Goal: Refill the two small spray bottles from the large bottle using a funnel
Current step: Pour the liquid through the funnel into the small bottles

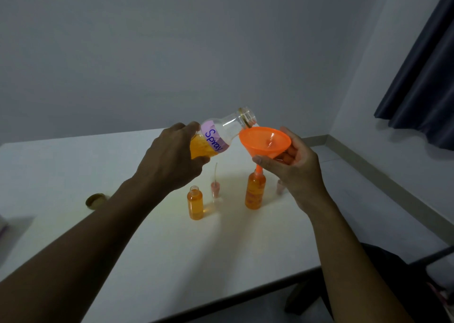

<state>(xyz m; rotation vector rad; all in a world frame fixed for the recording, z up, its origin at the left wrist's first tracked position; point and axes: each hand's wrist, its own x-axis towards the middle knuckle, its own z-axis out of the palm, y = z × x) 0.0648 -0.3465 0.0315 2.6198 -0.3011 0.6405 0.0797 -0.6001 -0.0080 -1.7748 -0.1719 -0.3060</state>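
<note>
While working above the bench [147,249], gripping the large bottle [221,136] round its base, left hand [172,158] curled about it, tilting it near level: long axis running left to right, open mouth pointing right and slightly up, just over the funnel [265,141] rim. Cupping the funnel's cone in the right hand [294,168], fingers and thumb curled round, spout pointing down into the right small spray bottle [255,192]. Probably topping this one up, the left small spray bottle [195,203] looking full. Next needing a slow, small tip, watching the neck.
</note>
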